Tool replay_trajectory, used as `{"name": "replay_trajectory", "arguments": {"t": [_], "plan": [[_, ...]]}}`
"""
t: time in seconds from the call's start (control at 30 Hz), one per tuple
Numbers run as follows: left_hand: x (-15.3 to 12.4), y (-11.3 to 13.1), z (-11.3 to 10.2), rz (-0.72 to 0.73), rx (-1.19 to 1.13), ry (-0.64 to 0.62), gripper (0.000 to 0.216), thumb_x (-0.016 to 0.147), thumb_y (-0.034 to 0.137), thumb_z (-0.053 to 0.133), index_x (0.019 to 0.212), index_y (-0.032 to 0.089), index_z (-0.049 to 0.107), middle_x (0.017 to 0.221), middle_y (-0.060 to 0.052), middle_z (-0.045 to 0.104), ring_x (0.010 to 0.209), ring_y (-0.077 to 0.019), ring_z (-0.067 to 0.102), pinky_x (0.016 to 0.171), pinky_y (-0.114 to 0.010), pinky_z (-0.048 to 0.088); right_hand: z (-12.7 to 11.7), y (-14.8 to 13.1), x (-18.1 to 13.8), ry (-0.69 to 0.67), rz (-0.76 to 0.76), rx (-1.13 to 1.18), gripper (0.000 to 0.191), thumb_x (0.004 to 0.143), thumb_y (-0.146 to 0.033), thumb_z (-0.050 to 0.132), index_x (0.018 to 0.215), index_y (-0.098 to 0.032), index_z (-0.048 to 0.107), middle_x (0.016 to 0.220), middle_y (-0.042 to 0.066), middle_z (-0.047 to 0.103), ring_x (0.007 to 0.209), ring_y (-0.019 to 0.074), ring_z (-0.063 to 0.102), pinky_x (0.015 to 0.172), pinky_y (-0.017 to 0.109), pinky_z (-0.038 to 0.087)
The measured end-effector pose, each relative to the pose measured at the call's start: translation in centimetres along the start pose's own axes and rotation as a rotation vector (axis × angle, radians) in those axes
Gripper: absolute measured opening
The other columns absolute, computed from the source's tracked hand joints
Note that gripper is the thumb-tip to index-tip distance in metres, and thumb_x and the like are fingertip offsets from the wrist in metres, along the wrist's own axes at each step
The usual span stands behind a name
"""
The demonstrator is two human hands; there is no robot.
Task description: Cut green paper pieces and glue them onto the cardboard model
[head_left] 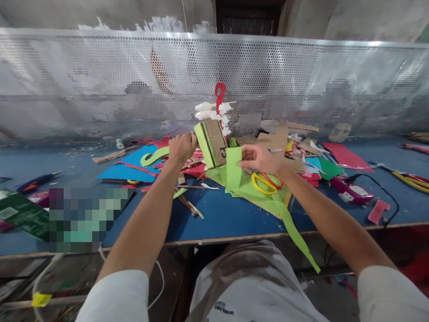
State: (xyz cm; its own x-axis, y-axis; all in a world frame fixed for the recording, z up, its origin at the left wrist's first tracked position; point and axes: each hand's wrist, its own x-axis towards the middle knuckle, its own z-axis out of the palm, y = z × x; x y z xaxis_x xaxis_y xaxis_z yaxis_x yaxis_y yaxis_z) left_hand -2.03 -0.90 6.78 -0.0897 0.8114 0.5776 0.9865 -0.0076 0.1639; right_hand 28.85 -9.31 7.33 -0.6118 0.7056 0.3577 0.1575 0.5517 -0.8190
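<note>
My left hand (182,147) is closed at the left edge of a brown cardboard craft piece (214,141), which stands tilted and has green and dark strips along its side. White puffs (225,120) and a curled red piece (219,94) show at its top; how they are joined I cannot tell. My right hand (257,158) pinches a light green paper strip (233,169) that hangs beside the cardboard piece. Below that hand, scissors with yellow and red handles (264,183) lie on green paper (248,197), from which a long strip droops over the table edge.
Blue paper (127,165) and red scraps lie to the left. On the right are a purple device (351,191) with a black cable, red paper (346,156) and yellow-handled pliers (410,179). A perforated metal screen (100,89) stands behind the blue table (214,226).
</note>
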Motion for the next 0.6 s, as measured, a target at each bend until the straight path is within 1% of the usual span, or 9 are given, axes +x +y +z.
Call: {"name": "replay_trajectory", "arguments": {"t": [0.1,0.17,0.27,0.37,0.47,0.6], "plan": [[-0.2,0.7,-0.6,0.028,0.003,0.013,0.064,0.107,0.046,0.021,0.109,0.016,0.078,0.107,-0.023,0.077,0.104,-0.0392,0.071,0.087,-0.044,0.045,-0.4,0.1,0.2,0.095,-0.014,0.079,0.045,0.074,-0.044,0.090,0.102,-0.021,0.063,0.085,0.000,0.071,0.074,0.0159,0.068,0.073,0.031,0.058],[-0.4,1.1,-1.0,0.050,0.010,0.012,0.064,0.107,0.046,0.021,0.109,0.016,0.077,0.106,-0.023,0.077,0.104,-0.0392,0.071,0.087,-0.044,0.044,-0.6,0.1,0.4,0.120,-0.011,0.092,0.047,0.071,-0.043,0.092,0.101,-0.022,0.062,0.087,0.000,0.071,0.076,0.0166,0.069,0.076,0.033,0.060],[-0.6,1.6,-1.6,0.077,0.026,0.011,0.063,0.107,0.045,0.021,0.109,0.017,0.077,0.104,-0.022,0.077,0.103,-0.0389,0.071,0.086,-0.043,0.044,-0.9,-0.3,0.7,0.144,0.004,0.101,0.049,0.070,-0.044,0.093,0.101,-0.023,0.061,0.089,0.000,0.071,0.076,0.0171,0.069,0.073,0.034,0.061],[-0.7,1.9,-1.9,0.091,0.023,0.014,0.064,0.107,0.045,0.020,0.111,0.017,0.076,0.104,-0.021,0.077,0.103,-0.0386,0.071,0.087,-0.043,0.044,-1.7,-1.2,1.7,0.179,0.003,0.089,0.054,0.070,-0.039,0.093,0.108,-0.025,0.058,0.083,-0.002,0.070,0.075,0.0173,0.069,0.069,0.032,0.060],[-0.7,1.9,-1.9,0.105,0.020,0.021,0.064,0.107,0.047,0.019,0.111,0.017,0.076,0.102,-0.021,0.077,0.102,-0.0378,0.070,0.086,-0.042,0.044,-2.9,-2.2,3.5,0.192,0.020,0.057,0.055,0.072,-0.033,0.093,0.110,-0.025,0.053,0.080,-0.002,0.070,0.072,0.0173,0.069,0.064,0.030,0.058],[-0.7,1.7,-1.7,0.106,0.031,0.018,0.064,0.107,0.048,0.019,0.114,0.017,0.076,0.102,-0.020,0.076,0.101,-0.0369,0.070,0.086,-0.041,0.043,-3.9,-3.2,6.1,0.188,0.060,0.023,0.054,0.073,-0.028,0.093,0.105,-0.025,0.050,0.076,-0.003,0.069,0.069,0.0157,0.069,0.062,0.029,0.058]]}}
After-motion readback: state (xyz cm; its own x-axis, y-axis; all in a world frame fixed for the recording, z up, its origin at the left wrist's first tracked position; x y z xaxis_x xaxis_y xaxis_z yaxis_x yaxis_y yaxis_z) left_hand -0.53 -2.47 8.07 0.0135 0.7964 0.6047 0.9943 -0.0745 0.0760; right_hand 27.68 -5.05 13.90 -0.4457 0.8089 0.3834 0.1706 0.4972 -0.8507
